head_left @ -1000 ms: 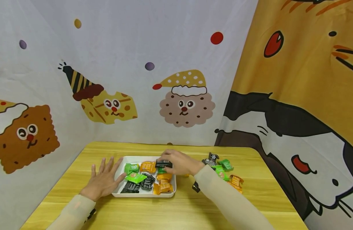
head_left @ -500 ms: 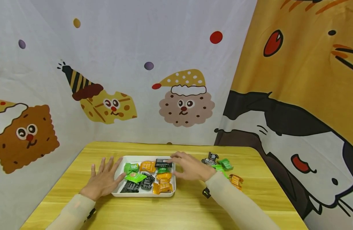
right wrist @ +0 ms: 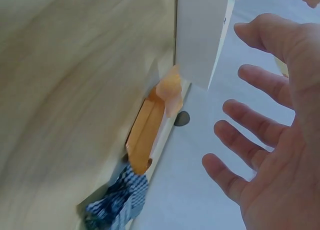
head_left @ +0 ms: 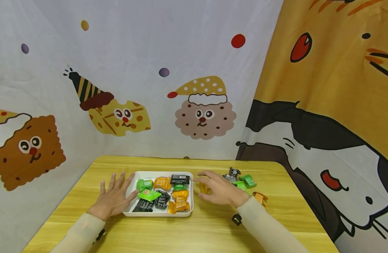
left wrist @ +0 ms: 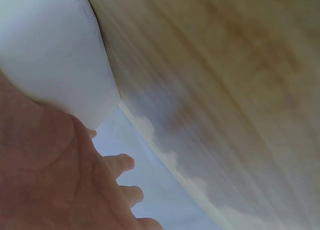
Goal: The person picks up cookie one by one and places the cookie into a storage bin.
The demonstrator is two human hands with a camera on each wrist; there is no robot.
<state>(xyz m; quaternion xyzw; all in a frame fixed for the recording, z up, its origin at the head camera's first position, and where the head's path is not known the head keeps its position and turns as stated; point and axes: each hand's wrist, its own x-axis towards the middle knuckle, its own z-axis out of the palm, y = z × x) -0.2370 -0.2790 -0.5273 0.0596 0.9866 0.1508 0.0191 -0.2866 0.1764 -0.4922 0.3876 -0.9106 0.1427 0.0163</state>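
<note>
A white tray (head_left: 159, 215) holds green, orange and black wrapped candies; a black one (head_left: 180, 179) lies on a green one (head_left: 179, 187) in its back right corner. My left hand (head_left: 113, 198), fingers spread, is at the tray's left edge; in the left wrist view the palm lies against the white tray wall (left wrist: 55, 50). To the right of the tray my right hand (head_left: 221, 189) hovers with parted fingers and nothing in them. An orange candy (head_left: 203, 188) shows partly under it; in the right wrist view this orange candy (right wrist: 146, 132) lies on the table beside the tray.
Right of my right hand lies a loose group of candies: black (head_left: 233, 173), green (head_left: 248, 180) and orange (head_left: 259, 198), partly hidden by my hand and sleeve. The wooden table (head_left: 168, 235) ends at a printed cloth (head_left: 134, 147) behind.
My right hand has let go of the black candy in the tray's back right corner and moved right, off the tray, over the orange candy. The left hand has stayed put.
</note>
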